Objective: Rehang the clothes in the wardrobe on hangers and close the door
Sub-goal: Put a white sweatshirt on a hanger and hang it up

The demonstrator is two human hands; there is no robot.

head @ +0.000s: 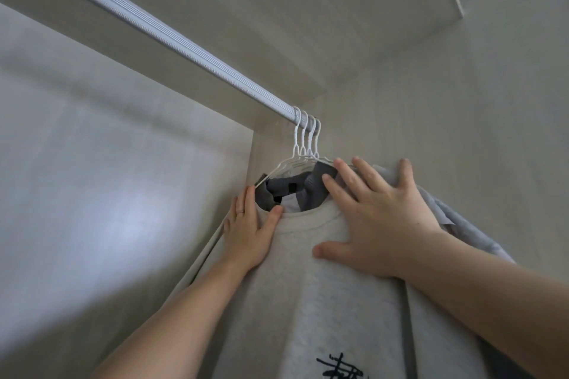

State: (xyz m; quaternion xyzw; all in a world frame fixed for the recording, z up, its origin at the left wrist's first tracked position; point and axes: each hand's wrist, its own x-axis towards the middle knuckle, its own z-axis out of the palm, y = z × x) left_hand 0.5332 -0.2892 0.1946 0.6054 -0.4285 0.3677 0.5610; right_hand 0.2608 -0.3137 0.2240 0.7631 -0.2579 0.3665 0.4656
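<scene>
A light grey sweatshirt with a black print low on its front hangs at the right end of the wardrobe rail. Several white wire hangers are hooked side by side on the rail above it. A dark grey garment shows through the collar, and a pale garment hangs behind on the right. My left hand rests flat on the sweatshirt's left shoulder, thumb at the collar. My right hand lies spread on the right shoulder, fingertips reaching the hanger wire.
The wardrobe's pale back panel fills the left. Its side wall stands right behind the hangers, and the top panel runs just above the rail. The rail left of the hangers is bare.
</scene>
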